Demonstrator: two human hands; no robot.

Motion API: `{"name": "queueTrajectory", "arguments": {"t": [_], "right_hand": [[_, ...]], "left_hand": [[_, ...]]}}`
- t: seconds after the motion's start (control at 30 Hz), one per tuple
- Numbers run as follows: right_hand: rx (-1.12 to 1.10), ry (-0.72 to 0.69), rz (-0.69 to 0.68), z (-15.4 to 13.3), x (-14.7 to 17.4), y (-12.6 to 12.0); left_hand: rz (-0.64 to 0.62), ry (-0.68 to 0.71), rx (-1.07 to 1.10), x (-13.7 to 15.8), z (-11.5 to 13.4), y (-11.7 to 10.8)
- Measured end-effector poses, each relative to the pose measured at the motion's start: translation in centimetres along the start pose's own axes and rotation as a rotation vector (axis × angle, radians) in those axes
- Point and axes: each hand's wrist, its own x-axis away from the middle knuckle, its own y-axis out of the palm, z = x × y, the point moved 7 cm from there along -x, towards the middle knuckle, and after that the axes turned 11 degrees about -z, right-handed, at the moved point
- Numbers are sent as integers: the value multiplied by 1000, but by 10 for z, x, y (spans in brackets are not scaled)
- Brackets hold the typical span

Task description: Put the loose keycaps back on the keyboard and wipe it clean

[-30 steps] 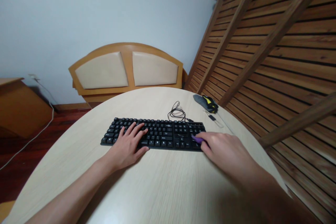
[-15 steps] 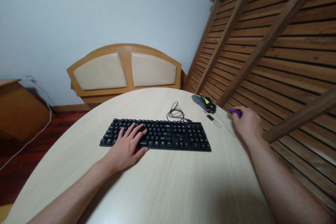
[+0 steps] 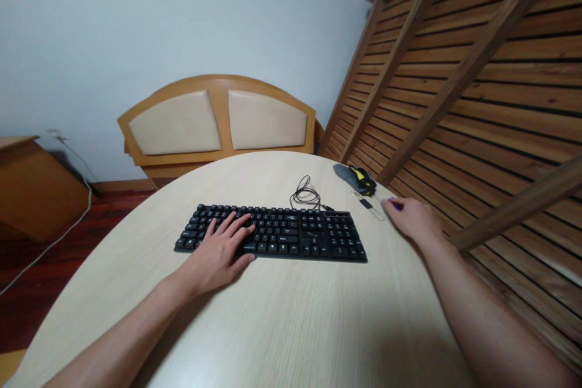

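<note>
A black keyboard [image 3: 282, 233] lies on the pale round table [image 3: 291, 321]. My left hand [image 3: 220, 251] rests on its left half, fingers spread over the keys and thumb at the front edge. At the table's right edge, my right hand [image 3: 411, 216] is lowered, its fingers closed on a small purple object [image 3: 397, 204]. Most of that object is hidden by the fingers, so its kind does not show. Just left of this hand lies a thin white wire tool with a dark middle piece [image 3: 365, 202].
Behind the wire tool sits a grey cloth-like item [image 3: 345, 174] with a black and yellow thing [image 3: 362, 180] on it. The keyboard's coiled cable [image 3: 304, 194] lies behind the keys. A slatted wooden panel [image 3: 477, 103] leans along the right; a headboard [image 3: 218, 115] stands beyond the table.
My right hand has moved left and down toward the tabletop with the purple object, which is now more covered. It also hides part of a thin white rod. My left hand has stayed put.
</note>
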Motion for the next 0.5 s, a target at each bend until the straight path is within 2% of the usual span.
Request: {"name": "queueTrajectory", "arguments": {"t": [0.07, 0.13, 0.27, 0.37, 0.5], "right_hand": [[15, -91, 68, -22, 9, -6], [6, -246, 87, -53, 22, -6], [-99, -570, -61, -110, 54, 10], [-122, -611, -139, -128, 68, 13], [-71, -513, -242, -126, 74, 7]], "left_hand": [[-13, 20, 13, 1, -3, 0], [-23, 45, 31, 1, -5, 0], [-52, 59, 47, 2, -7, -2], [-66, 67, 52, 3, -5, -4], [-13, 60, 93, 5, -1, -11]]}}
